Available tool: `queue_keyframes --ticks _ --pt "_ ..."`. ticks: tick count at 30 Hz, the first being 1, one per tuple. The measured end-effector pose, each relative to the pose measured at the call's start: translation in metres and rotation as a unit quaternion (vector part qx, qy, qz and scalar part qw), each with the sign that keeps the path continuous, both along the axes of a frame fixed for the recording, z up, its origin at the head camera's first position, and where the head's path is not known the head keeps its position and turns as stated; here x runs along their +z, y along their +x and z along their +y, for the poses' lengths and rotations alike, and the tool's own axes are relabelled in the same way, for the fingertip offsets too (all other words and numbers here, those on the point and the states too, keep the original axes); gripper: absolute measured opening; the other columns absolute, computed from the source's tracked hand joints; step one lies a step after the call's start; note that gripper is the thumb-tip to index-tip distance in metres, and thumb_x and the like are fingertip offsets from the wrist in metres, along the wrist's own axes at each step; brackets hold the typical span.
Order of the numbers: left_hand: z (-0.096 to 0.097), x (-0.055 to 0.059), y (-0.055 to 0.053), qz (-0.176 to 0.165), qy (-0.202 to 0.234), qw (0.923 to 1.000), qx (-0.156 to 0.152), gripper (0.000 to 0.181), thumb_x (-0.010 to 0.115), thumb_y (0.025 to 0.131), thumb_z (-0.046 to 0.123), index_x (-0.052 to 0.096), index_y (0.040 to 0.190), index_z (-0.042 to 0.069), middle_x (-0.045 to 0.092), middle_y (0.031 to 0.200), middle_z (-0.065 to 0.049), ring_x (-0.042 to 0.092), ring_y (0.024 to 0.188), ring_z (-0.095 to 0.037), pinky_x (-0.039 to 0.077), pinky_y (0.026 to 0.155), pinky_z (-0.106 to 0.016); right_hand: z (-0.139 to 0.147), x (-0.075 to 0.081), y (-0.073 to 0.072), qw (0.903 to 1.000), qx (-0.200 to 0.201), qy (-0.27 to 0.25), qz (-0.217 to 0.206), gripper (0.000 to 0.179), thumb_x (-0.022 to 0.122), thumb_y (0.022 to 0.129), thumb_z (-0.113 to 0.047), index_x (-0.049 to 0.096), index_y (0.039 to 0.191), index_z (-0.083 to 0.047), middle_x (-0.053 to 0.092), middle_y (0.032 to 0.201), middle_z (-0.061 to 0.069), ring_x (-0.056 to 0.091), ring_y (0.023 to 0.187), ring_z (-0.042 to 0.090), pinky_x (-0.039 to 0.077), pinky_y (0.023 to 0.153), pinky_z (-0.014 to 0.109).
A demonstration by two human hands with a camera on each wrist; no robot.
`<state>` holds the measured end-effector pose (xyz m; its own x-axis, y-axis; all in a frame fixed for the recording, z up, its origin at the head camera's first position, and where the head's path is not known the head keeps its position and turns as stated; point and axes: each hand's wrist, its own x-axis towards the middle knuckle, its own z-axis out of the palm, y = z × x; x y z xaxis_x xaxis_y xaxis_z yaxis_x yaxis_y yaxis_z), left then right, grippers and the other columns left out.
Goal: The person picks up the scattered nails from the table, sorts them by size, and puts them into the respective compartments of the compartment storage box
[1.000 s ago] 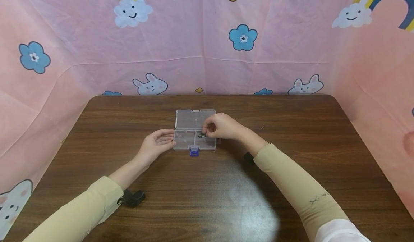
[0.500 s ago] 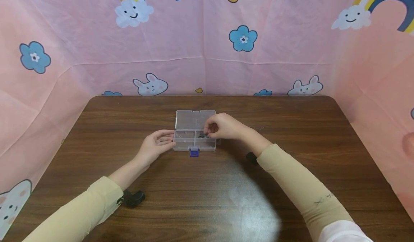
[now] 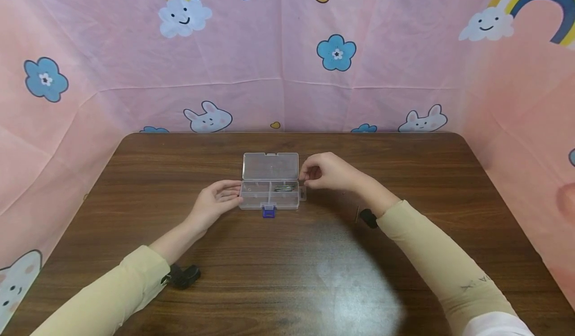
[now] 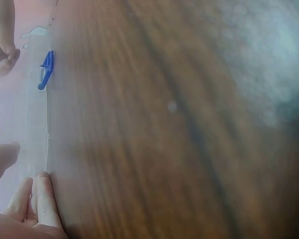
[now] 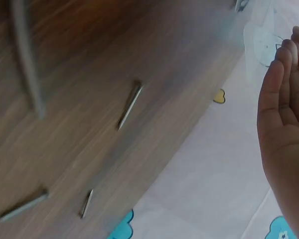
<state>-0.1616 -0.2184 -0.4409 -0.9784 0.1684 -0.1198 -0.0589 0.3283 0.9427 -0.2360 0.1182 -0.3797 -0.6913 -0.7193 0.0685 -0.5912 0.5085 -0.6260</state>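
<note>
Fingers of your left hand point(image 3: 214, 201) extend to touch the clear box point(image 3: 254, 201), its metal pins point(image 3: 284, 188) lying between them and the relaxed, loosely curved fingers of your right hand point(image 3: 330, 171), just beside it.

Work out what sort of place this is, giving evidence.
Probably a makeshift booth: pink printed cloth hangs behind and beside a brown table, on which an open plastic box sits.

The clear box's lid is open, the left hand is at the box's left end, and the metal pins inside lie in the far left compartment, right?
No, the compartment is wrong: the metal pins lie in the far right compartment, as the head view shows. The rest stands.
</note>
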Motion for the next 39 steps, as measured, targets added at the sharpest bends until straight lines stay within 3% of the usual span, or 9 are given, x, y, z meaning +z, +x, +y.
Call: queue_keyframes --ticks 21,39 --pt "-0.001 0.002 -0.002 0.000 -0.010 0.9999 -0.002 0.052 0.072 0.102 0.009 0.053 0.148 -0.006 0.060 0.146 -0.030 0.061 0.135 -0.044 0.055 0.097 -0.008 0.064 -0.012 0.019 0.9990 -0.038 0.019 -0.012 0.008 0.080 0.091 -0.002 0.078 0.097 -0.006 0.077 0.095 0.004 0.070 0.086 0.015 0.065 0.079 0.037" --pt "-0.001 0.001 -0.004 -0.007 0.004 1.0000 -0.001 0.053 0.072 0.101 0.006 0.052 0.148 -0.007 0.059 0.146 -0.032 0.060 0.136 -0.045 0.055 0.095 -0.008 0.100 -0.021 0.030 0.9959 -0.045 0.044 -0.064 0.011 0.080 0.091 0.001 0.077 0.099 -0.006 0.077 0.096 0.004 0.072 0.089 0.015 0.065 0.079 0.033"
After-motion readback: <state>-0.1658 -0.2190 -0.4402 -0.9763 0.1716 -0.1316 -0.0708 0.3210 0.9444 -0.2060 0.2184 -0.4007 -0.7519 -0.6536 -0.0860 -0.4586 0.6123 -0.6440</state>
